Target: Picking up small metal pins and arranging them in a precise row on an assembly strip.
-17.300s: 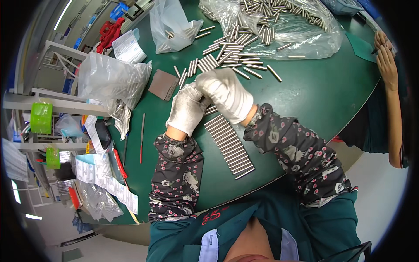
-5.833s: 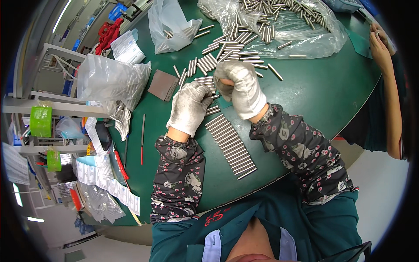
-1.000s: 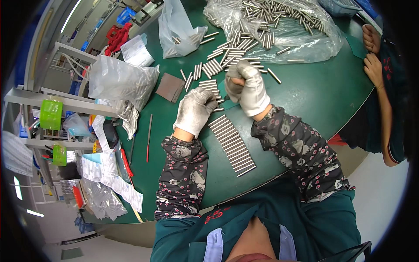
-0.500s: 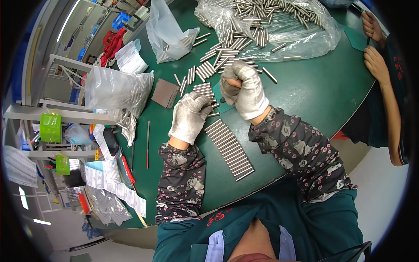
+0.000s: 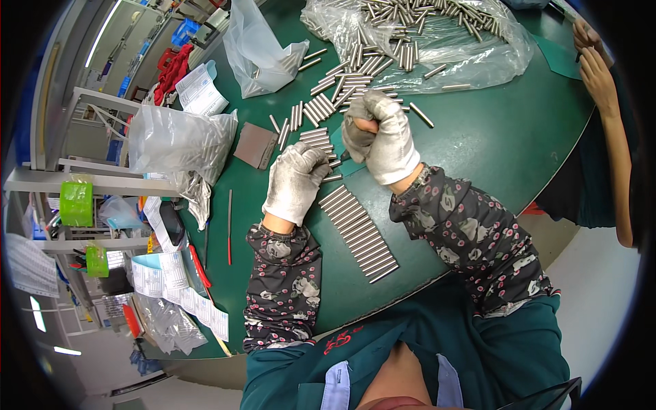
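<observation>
Since the earliest frame, the right hand (image 5: 384,140) has come away from the left hand (image 5: 296,183); a gap now shows between them. Right grip curled closed; contents hidden, cannot tell what. Left grip curled low over the counter (image 5: 471,137); cannot tell whether it pinches a pin. Pin stack (image 5: 315,137) lies just ahead of the left knuckles and left of the right fist, left hand nearer. Long axes roughly left to right, aimed toward the right fist. Pin ends (image 5: 333,178) poke out right of the left fingertips. Pin row (image 5: 359,232), side by side, nearer the body, apart from both grips. Loose heap (image 5: 355,78) beyond; brown block (image 5: 255,145) left of the stack
</observation>
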Available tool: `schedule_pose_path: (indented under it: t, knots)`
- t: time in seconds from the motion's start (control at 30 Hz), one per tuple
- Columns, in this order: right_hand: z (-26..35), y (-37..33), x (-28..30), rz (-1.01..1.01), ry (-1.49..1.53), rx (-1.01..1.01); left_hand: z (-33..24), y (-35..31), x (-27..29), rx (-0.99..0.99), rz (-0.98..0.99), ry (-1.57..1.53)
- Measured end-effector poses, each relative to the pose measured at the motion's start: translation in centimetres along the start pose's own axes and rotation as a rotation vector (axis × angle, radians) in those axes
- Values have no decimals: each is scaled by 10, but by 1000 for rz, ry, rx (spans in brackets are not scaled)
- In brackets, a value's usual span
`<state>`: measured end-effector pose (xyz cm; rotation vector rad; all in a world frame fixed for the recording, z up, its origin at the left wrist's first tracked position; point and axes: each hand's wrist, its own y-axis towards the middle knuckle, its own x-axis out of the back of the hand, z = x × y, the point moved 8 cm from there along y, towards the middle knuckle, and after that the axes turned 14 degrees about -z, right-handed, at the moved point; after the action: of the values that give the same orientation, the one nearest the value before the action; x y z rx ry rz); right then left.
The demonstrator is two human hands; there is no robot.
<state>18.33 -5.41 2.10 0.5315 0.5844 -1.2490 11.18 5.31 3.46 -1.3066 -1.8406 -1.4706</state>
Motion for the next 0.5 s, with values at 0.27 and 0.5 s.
schedule_pose_path:
  t: [0.27,0.5]
  knots:
    - [-1,-1,0,-28,65,-69,0,0,1,2,-9,-24]
    - [-2,0,5,-85,18,-18,0,0,0,16,-17,-54]
